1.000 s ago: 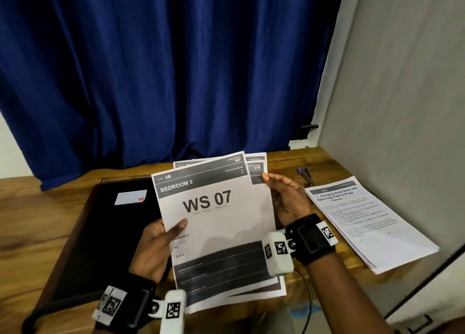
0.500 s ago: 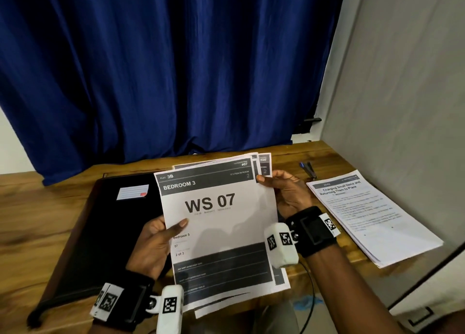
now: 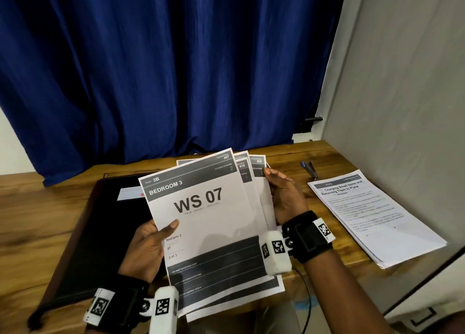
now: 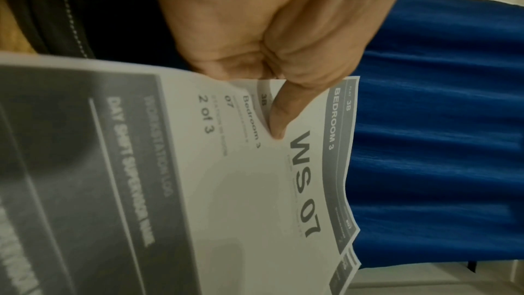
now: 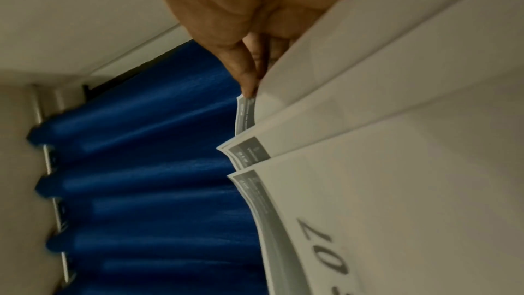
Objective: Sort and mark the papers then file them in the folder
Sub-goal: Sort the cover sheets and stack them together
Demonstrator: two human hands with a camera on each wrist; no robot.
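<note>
I hold a fanned sheaf of printed papers (image 3: 214, 223) above the table, the top sheet reading "WS 07, Bedroom 3". My left hand (image 3: 148, 245) grips its left edge, thumb (image 4: 279, 116) pressed on the top sheet (image 4: 255, 187). My right hand (image 3: 284, 197) holds the right edges of the sheets behind, marked #16 and #28, fingers (image 5: 243, 71) pinching the rearmost sheet's corner (image 5: 243, 116). A black folder (image 3: 100, 233) lies on the table under and left of the papers, with a small white label (image 3: 129, 194). A blue pen (image 3: 309, 168) lies at the far right.
A second stack of papers (image 3: 372, 218), headed "Charging Small Items", lies on the wooden table (image 3: 30, 223) at the right, against a grey wall (image 3: 402, 107). A blue curtain (image 3: 176, 69) hangs behind the table.
The sheets behind the top one have fanned further to the right, showing the #16 and #28 corners. Both hands with the papers sit slightly higher and further right.
</note>
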